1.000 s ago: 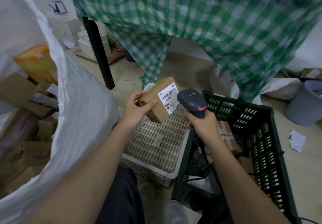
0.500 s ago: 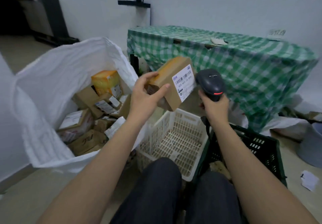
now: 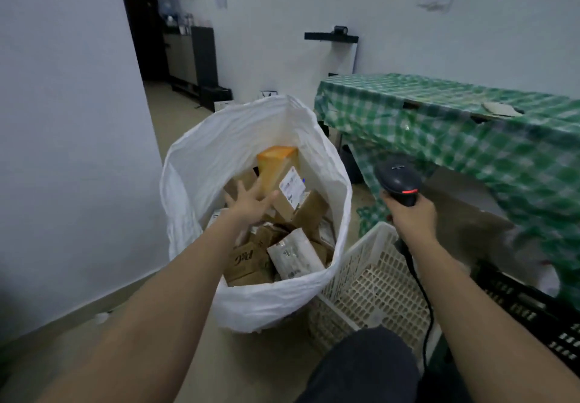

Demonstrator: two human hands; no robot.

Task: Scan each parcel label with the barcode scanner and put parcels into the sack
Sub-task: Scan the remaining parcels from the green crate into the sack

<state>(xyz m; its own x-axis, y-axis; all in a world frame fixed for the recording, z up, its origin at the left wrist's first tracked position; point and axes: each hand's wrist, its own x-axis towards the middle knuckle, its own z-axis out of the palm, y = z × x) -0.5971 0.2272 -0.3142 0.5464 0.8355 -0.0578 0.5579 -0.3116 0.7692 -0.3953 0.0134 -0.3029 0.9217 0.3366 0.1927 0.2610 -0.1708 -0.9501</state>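
1. White-walled room, green checked surface point(image 3: 455, 126) on the right.
2. Sack point(image 3: 251, 296) stands on the floor, full of parcels point(image 3: 282, 179).
3. Left hand point(image 3: 251, 203) over the sack, fingers spread, grip empty.
4. Right hand point(image 3: 411, 217) grips the scanner point(image 3: 398, 181) above a white crate point(image 3: 370, 280).
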